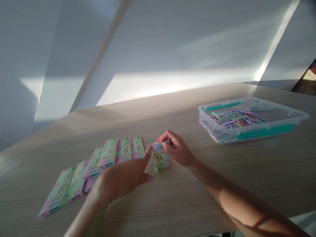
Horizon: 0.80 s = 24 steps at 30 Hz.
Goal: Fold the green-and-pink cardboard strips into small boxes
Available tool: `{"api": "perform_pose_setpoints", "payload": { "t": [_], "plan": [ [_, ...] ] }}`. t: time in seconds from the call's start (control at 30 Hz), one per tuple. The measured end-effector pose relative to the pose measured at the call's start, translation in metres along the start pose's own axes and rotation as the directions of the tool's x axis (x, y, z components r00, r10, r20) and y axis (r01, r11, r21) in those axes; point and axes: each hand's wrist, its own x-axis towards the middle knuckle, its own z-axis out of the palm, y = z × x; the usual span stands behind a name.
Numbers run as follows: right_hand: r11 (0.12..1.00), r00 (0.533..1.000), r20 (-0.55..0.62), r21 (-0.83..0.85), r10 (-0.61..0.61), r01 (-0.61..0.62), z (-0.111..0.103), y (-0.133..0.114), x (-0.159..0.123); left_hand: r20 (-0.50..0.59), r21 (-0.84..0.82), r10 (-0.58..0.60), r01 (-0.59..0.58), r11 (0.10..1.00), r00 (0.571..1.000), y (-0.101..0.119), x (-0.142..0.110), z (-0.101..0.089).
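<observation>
Beginning at the left, a white wall (29, 49) rising behind a pale wood-grain table (37, 154), with bright patches of sunlight across the wall. Lying flat on the table, a fanned row of printed cardboard boxes (108, 153), pink and green with a large "5" at each far end, running from the lower left up toward the middle; two side by side nearest the person, a pink edge of another showing beneath them, the next four overlapping or just touching. Hovering over the right end of the row, the left hand (120, 177), fingers spread rather than closed on anything, its index fingertip (148, 153) reaching past the last flat box toward the left side of a matching upright box (161, 158); touching or just beside it, impossible to tell. Holding that box by its top end, the right hand (176, 148), thumb and fingers pinched together on it, the box slightly tilted with its lower end at the tabletop, just right of the row, a green "5" showing near the bottom. Reaching in from the lower right, the bare right forearm (237, 194), crossed by sun and shadow. Farther right and well apart from both hands, a clear plastic tub (254, 120) with teal strips along two sides, holding a loose heap of thin sticks (237, 119) in purple, pink, green and red. In the top right corner, a dark brownish object (306, 77), too cut off to identify.
</observation>
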Motion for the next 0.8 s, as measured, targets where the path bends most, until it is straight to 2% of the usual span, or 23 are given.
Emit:
{"api": "perform_pose_setpoints", "payload": {
  "t": [0.17, 0.37, 0.53, 0.63, 0.8],
  "plan": [
    [1.000, 0.999, 0.033, -0.008, -0.012, 0.012, 0.000, -0.003, 0.004, 0.010, 0.057, 0.015, -0.016, 0.998, 1.000, -0.004, -0.001, 0.001],
    [0.994, 0.999, 0.044, 0.105, -0.018, 0.013, -0.006, 0.007, -0.001, -0.024, 0.050, -0.027, 0.029, 0.998, 0.999, -0.010, 0.000, 0.000],
    [0.993, 0.993, 0.112, 0.110, -0.044, 0.031, -0.012, 0.016, -0.011, -0.053, 0.031, 0.069, -0.068, 0.997, 0.996, -0.018, 0.001, 0.007],
    [0.998, 0.990, 0.139, 0.066, -0.025, 0.015, -0.014, 0.018, -0.015, -0.068, 0.019, 0.079, -0.078, 0.997, 0.995, -0.021, 0.000, 0.006],
    [0.999, 0.989, 0.145, 0.049, -0.013, 0.006, -0.015, 0.016, -0.016, 0.004, 0.025, 0.008, -0.008, 1.000, 1.000, -0.019, -0.003, -0.004]
  ]
}}
